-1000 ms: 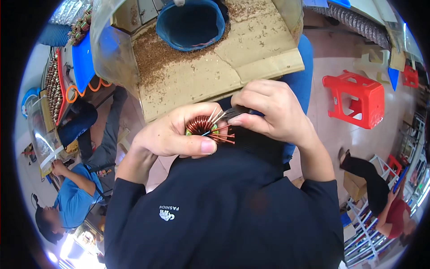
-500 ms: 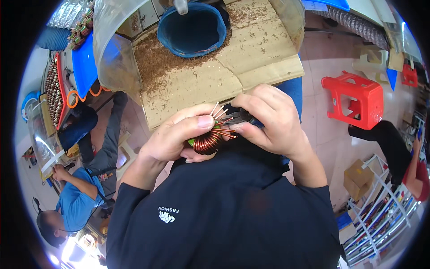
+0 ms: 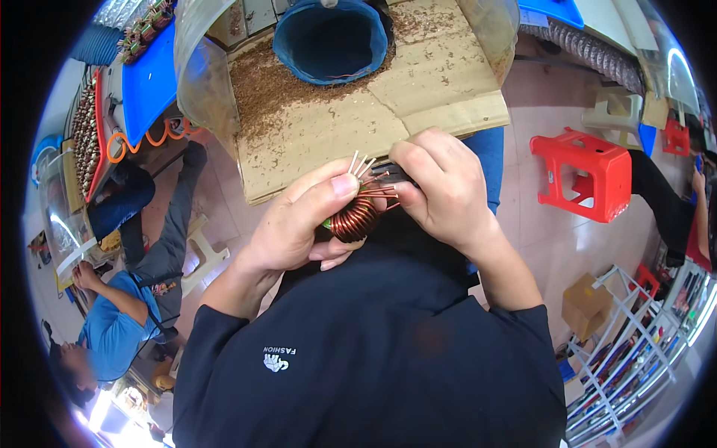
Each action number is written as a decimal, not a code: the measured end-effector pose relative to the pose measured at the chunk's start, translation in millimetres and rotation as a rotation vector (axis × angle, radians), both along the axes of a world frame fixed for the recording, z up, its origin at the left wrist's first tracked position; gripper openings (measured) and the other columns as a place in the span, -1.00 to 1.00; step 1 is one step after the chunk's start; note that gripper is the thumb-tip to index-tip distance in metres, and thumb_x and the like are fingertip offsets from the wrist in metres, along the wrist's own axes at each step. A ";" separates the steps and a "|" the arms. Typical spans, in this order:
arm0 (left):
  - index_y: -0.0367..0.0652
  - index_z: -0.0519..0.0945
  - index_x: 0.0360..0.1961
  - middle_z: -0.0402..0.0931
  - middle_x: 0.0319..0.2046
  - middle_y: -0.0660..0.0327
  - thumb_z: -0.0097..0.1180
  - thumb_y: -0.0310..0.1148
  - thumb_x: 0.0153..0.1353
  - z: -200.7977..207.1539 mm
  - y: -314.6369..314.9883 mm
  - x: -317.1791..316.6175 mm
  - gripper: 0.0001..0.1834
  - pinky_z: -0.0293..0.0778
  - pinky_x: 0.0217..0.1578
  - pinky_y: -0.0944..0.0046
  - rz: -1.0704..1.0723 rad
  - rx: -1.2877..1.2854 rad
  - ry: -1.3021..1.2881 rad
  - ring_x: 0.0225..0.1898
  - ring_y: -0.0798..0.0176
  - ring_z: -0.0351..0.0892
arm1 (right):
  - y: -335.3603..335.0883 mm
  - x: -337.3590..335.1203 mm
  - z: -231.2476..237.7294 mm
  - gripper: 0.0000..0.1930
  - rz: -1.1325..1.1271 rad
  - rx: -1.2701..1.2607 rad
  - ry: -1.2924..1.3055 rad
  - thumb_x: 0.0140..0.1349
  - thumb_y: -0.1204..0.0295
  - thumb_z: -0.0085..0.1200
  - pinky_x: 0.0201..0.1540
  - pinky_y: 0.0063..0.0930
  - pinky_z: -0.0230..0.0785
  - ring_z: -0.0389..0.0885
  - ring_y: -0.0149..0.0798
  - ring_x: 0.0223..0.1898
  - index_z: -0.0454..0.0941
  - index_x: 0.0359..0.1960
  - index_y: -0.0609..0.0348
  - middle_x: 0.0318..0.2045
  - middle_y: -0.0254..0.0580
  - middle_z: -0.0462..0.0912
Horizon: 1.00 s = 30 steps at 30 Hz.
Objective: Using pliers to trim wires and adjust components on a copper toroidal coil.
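Copper-wound, the ring coil point(image 3: 355, 222) lies pinched in my left hand point(image 3: 295, 220), its leads point(image 3: 379, 192) fanning right and far, toward the dark pliers point(image 3: 390, 174) that the fingers of my right hand point(image 3: 452, 187) grip.

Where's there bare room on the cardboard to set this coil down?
The front-right cardboard, between your right hand and the clear plastic side, is mostly bare. Crowded: front-left of the blue bucket, where brown scraps lie thick.

Cardboard point(image 3: 441, 108) lies beyond the hands point(image 3: 291, 224) point(image 3: 452, 190) and coil point(image 3: 355, 219), a stool point(image 3: 614, 183) to their right.
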<state>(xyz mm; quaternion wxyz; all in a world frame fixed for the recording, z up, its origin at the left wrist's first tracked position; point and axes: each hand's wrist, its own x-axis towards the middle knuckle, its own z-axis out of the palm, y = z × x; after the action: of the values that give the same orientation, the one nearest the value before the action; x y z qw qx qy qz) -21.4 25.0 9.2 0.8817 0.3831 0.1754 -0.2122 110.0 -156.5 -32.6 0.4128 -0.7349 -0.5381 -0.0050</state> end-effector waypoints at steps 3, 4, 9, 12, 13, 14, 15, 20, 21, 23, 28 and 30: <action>-0.26 0.44 -0.03 0.40 -0.58 0.22 -0.08 -0.14 0.48 -1.7 -1.5 0.3 -0.64 0.32 -0.64 0.42 0.006 0.048 -0.103 -0.71 0.44 0.32 | 0.2 5.6 0.2 -0.70 0.061 -0.028 0.187 0.11 0.26 0.31 -0.31 -0.22 0.42 0.53 -0.03 -0.35 0.53 -0.28 0.18 -0.40 -0.12 0.50; -0.26 0.44 -0.02 0.44 -0.56 0.20 -0.04 -0.15 0.47 -2.8 -1.9 -1.8 -0.66 0.36 -0.61 0.43 0.002 0.103 -0.145 -0.69 0.43 0.37 | -1.2 6.6 -0.4 -0.70 0.062 -0.030 0.183 0.11 0.26 0.31 -0.31 -0.22 0.42 0.53 -0.03 -0.35 0.53 -0.28 0.18 -0.40 -0.12 0.50; -0.21 0.46 -0.04 0.48 -0.49 0.27 0.09 -0.27 0.41 6.6 4.4 0.4 -0.75 0.36 -0.56 0.47 -0.075 0.171 -0.135 -0.60 0.51 0.41 | -9.3 10.7 2.0 -0.63 0.131 -0.041 0.088 0.27 0.11 0.17 -0.32 -0.21 0.41 0.56 0.00 -0.39 0.56 -0.24 0.23 -0.41 -0.09 0.56; -0.19 0.48 -0.06 0.44 -0.45 0.36 0.12 -0.30 0.39 -0.8 8.6 -1.4 -0.78 0.28 -0.57 0.49 -0.166 0.290 -0.250 -0.55 0.57 0.36 | -7.9 11.3 5.0 -0.71 0.164 0.010 0.115 0.10 0.23 0.34 -0.36 -0.19 0.42 0.55 -0.02 -0.42 0.57 -0.35 0.18 -0.49 -0.16 0.51; -0.19 0.48 -0.06 0.44 -0.45 0.36 0.12 -0.30 0.39 -0.8 8.5 -0.9 -0.78 0.28 -0.57 0.49 -0.169 0.289 -0.250 -0.55 0.57 0.36 | -8.4 11.4 5.2 -0.71 0.162 0.010 0.115 0.10 0.23 0.34 -0.36 -0.19 0.42 0.55 -0.02 -0.42 0.57 -0.35 0.18 -0.49 -0.16 0.51; -0.20 0.48 -0.06 0.43 -0.46 0.35 0.11 -0.30 0.39 -0.3 8.2 0.0 -0.77 0.28 -0.58 0.49 -0.172 0.253 -0.221 -0.56 0.57 0.36 | -8.8 12.0 5.4 -0.71 0.184 -0.017 0.173 0.12 0.22 0.33 -0.36 -0.19 0.42 0.55 -0.01 -0.43 0.57 -0.36 0.18 -0.50 -0.15 0.51; -0.20 0.48 -0.05 0.43 -0.47 0.35 0.11 -0.29 0.40 0.3 8.0 1.2 -0.76 0.28 -0.58 0.49 -0.175 0.217 -0.191 -0.57 0.56 0.36 | -9.1 13.0 6.1 -0.70 0.206 -0.042 0.230 0.13 0.22 0.32 -0.36 -0.20 0.42 0.55 -0.01 -0.43 0.57 -0.36 0.19 -0.50 -0.13 0.52; -0.26 0.40 0.17 0.48 -0.43 0.19 -0.01 -0.15 0.46 -17.0 5.7 5.3 -0.56 0.44 -0.49 0.40 0.038 0.073 -0.155 -0.56 0.42 0.43 | 0.5 17.2 10.4 -0.76 0.006 -0.068 0.524 0.34 0.30 0.16 -0.23 -0.25 0.46 0.63 0.06 -0.29 0.61 -0.22 0.27 -0.36 0.04 0.63; -0.27 0.37 0.22 0.50 -0.40 0.16 -0.01 -0.15 0.46 -16.8 -1.2 7.5 -0.52 0.49 -0.43 0.37 0.107 0.068 -0.176 -0.52 0.39 0.47 | -0.8 19.0 7.9 -0.76 -0.074 -0.074 0.679 0.37 0.34 0.14 -0.18 -0.34 0.46 0.65 -0.05 -0.28 0.60 -0.13 0.30 -0.34 0.03 0.65; -0.28 0.32 0.28 0.53 -0.29 0.10 0.04 -0.20 0.44 -18.2 -7.9 13.2 -0.48 0.56 -0.28 0.29 0.191 0.147 -0.213 -0.35 0.30 0.58 | 2.6 16.2 4.3 -0.74 -0.161 0.131 0.757 0.34 0.36 0.16 -0.16 -0.38 0.45 0.62 -0.20 -0.28 0.59 -0.09 0.32 -0.32 -0.07 0.66; -0.26 0.28 0.31 0.52 -0.07 0.15 0.08 -0.39 0.44 -27.1 -20.3 31.2 -0.51 0.62 -0.06 0.20 0.425 0.274 -0.299 -0.14 0.24 0.65 | 12.0 6.3 7.1 -0.46 -0.012 0.191 0.592 0.05 0.42 0.43 -0.06 -0.39 0.53 0.65 -0.21 -0.13 0.52 0.08 0.27 0.10 0.00 0.55; -0.25 0.27 0.32 0.51 -0.06 0.16 0.06 -0.38 0.45 -22.0 -23.0 32.2 -0.52 0.60 -0.03 0.23 0.450 0.186 -0.227 -0.11 0.27 0.63 | 24.9 6.3 3.9 -0.43 -0.037 0.221 0.391 0.01 0.43 0.44 0.02 -0.28 0.53 0.65 -0.04 -0.02 0.52 0.10 0.26 0.13 0.04 0.53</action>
<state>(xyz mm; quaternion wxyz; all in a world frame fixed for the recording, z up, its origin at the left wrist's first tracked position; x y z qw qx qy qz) 10.8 2.1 -12.8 0.8818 0.4351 0.1749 0.0505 116.3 -131.6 -28.7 0.5871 -0.6819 -0.4305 0.0713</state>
